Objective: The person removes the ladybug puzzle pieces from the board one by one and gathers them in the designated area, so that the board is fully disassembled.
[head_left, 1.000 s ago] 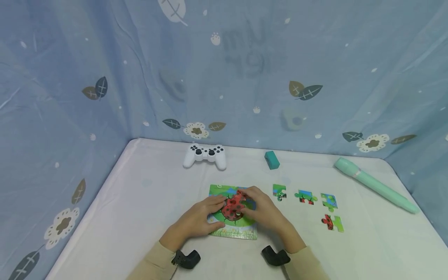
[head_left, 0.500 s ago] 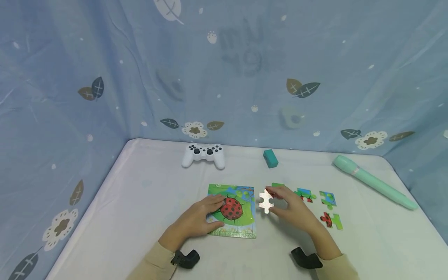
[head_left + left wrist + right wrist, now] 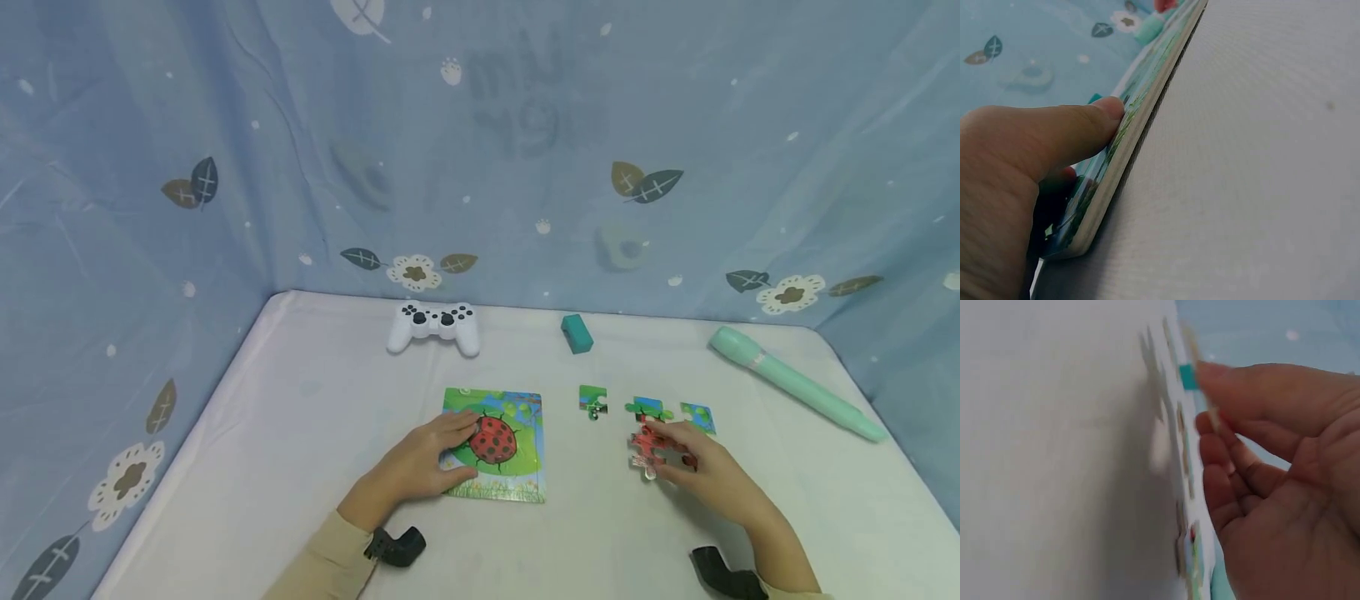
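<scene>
A square ladybug puzzle board (image 3: 517,467) lies on the white table. My left hand (image 3: 422,461) rests flat on its left side, and in the left wrist view the thumb (image 3: 1085,128) lies along the board's near edge. To the right, my right hand (image 3: 712,473) pinches a red puzzle piece (image 3: 643,450) between thumb and fingers, held above the table. Loose puzzle pieces lie close by: a green one (image 3: 592,400), a blue and green one (image 3: 648,408) and a corner one (image 3: 699,417). Another red and green piece is mostly hidden behind the right hand.
A white game controller (image 3: 435,327) and a teal block (image 3: 577,333) sit at the back of the table. A mint-green microphone-shaped object (image 3: 795,382) lies at the right. A blue patterned cloth (image 3: 480,150) hangs behind and around the table.
My right hand lifted a puzzle piece off the ladybug board, turned it and carried it right toward the loose pieces. The left hand stayed on the board.
</scene>
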Tool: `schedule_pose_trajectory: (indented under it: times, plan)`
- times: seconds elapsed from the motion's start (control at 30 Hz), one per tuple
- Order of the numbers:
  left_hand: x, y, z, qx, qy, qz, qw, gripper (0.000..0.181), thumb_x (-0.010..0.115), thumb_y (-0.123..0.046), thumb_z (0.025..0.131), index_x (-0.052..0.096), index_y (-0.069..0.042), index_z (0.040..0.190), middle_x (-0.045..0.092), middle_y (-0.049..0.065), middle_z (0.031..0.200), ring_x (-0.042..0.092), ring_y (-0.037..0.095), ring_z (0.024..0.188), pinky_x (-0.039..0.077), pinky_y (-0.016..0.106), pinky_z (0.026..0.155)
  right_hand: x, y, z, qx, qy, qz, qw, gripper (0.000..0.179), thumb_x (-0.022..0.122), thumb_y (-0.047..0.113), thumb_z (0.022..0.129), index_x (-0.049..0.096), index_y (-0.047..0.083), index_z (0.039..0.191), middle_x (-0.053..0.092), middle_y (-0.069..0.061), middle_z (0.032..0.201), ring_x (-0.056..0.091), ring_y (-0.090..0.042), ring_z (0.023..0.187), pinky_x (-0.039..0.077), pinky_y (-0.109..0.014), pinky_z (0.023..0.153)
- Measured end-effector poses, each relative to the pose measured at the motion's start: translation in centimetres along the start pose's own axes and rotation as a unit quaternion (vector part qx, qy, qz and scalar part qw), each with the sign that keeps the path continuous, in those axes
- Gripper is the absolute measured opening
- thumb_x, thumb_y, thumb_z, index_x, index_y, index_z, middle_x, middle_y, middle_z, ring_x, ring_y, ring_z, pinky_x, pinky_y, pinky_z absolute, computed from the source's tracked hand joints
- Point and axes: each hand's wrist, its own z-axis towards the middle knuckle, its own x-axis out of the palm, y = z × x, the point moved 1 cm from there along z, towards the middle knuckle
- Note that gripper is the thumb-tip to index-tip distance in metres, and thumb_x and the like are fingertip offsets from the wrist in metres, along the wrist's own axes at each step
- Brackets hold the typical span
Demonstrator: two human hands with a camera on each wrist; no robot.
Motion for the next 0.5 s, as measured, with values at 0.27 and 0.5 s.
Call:
schedule_pose_trajectory:
  times: [0.27, 0.5]
  plan:
    - [0.03, -0.03, 0.17, 0.004, 0.000, 0.004, 1.0000, 0.065, 0.071, -0.042, 0.082, 0.056, -0.004, 0.132, 0.048, 0.007, 0.144, 0.045, 0.030, 0.132, 0.039, 0.041, 0.110, -0.17, -1.33, -0.54, -0.028, -0.009, -0.020, 0.9994, 0.054, 0.071, 0.015, 0.085, 0.051, 0.003, 0.134, 0.055, -0.008, 0.118, 0.045, 0.000, 0.086, 0.041, -0.019, 0.063]
    - [-0.12, -0.09, 0.12, -0.002, 0.003, -0.001, 1.0000, 0.065, 0.071, -0.041, 0.081, 0.056, -0.005, 0.132, 0.048, 0.007, 0.144, 0.044, 0.029, 0.133, 0.038, 0.041, 0.110, -0.07, -1.31, -0.35, -0.055, -0.026, -0.033, 0.9976, 0.050, 0.072, 0.009, 0.083, 0.055, 0.000, 0.129, 0.054, -0.006, 0.110, 0.041, -0.005, 0.079, 0.035, -0.018, 0.059]
